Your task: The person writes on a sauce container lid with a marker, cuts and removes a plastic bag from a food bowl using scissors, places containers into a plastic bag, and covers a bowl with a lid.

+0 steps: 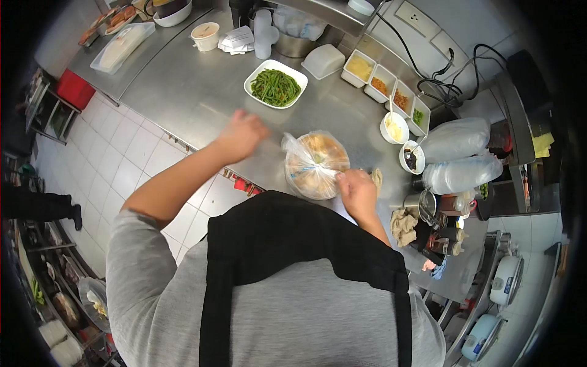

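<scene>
A round container of orange-brown food in a clear plastic bag (318, 160) stands on the steel counter in front of my apron, the bag's film gathered into a twist on top. My right hand (358, 194) is closed on the bag's film at its right side. Up and to the left, my left hand (243, 136) hangs over the counter, apart from the bag and blurred by motion, so its fingers cannot be made out. Beyond it sits a white square bowl of green beans (275, 87).
White tubs of chopped toppings (380, 82) line the back right, with two small bowls (394, 127) beside them. Bagged stacks of lids or bowls (463, 174) lie at right, near a crumpled cloth (403, 227). A lidded paper tub (205, 37) stands at the back left.
</scene>
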Action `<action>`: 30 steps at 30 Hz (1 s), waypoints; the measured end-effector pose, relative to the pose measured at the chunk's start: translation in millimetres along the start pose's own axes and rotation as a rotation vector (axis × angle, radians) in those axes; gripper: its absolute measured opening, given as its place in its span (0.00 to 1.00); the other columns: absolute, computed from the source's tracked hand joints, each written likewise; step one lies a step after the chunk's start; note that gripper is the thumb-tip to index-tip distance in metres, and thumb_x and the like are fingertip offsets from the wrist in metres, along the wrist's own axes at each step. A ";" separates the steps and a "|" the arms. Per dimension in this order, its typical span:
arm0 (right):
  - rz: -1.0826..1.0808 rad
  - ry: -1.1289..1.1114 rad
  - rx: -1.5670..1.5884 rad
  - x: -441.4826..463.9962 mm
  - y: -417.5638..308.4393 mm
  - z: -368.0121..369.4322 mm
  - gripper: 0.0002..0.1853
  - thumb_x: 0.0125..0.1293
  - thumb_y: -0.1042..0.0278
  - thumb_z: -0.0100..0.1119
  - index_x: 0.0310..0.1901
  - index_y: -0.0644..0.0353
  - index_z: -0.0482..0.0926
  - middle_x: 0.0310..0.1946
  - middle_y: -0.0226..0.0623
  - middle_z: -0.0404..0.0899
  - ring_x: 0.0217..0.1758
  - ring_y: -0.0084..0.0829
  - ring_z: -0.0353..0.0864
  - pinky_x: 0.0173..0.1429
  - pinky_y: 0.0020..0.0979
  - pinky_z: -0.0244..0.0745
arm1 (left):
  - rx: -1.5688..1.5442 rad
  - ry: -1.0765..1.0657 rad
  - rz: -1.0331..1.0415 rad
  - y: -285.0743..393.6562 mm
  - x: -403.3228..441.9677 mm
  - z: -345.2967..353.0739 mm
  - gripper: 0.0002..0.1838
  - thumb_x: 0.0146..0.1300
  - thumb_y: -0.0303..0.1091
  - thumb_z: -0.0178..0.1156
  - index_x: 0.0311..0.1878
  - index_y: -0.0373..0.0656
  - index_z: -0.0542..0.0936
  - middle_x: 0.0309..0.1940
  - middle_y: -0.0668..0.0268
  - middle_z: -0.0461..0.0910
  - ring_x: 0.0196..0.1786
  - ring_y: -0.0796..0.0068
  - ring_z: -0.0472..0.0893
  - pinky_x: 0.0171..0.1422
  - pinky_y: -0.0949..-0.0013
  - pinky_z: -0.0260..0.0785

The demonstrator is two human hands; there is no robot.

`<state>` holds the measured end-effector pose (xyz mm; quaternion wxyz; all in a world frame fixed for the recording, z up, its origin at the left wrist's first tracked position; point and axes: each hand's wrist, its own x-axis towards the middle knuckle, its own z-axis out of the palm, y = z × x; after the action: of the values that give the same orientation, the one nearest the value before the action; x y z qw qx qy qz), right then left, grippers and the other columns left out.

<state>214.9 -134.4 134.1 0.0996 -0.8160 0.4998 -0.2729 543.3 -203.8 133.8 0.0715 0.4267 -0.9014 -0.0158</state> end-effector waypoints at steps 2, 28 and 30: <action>0.188 -0.044 0.308 5.4 -0.6 -11.3 0.05 0.59 0.71 0.61 0.33 0.62 0.77 0.28 0.39 0.73 0.32 0.34 0.74 0.37 0.32 0.69 | -0.279 0.018 -0.150 -7.6 0.4 -5.2 0.08 0.57 0.31 0.55 0.41 0.48 0.75 0.39 0.64 0.74 0.51 0.62 0.72 0.64 0.50 0.57; 0.542 0.398 1.715 50.0 -18.4 40.3 0.16 0.63 0.68 0.52 0.17 0.57 0.65 0.17 0.31 0.67 0.21 0.25 0.67 0.32 0.31 0.68 | -1.850 0.128 -0.202 91.1 69.2 13.7 0.20 0.74 0.43 0.45 0.23 0.46 0.62 0.18 0.72 0.58 0.24 0.79 0.59 0.32 0.72 0.57; 0.456 0.266 1.530 52.0 -12.0 38.7 0.16 0.61 0.68 0.52 0.16 0.59 0.66 0.15 0.30 0.68 0.19 0.24 0.67 0.27 0.30 0.65 | -1.654 0.072 -0.126 84.3 70.8 11.8 0.21 0.73 0.44 0.46 0.23 0.47 0.61 0.18 0.71 0.60 0.23 0.79 0.61 0.31 0.73 0.56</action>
<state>263.4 -178.1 125.2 0.6233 -0.3605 0.3367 -0.6068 432.7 -205.1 137.9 0.3898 0.2866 -0.5704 -0.6637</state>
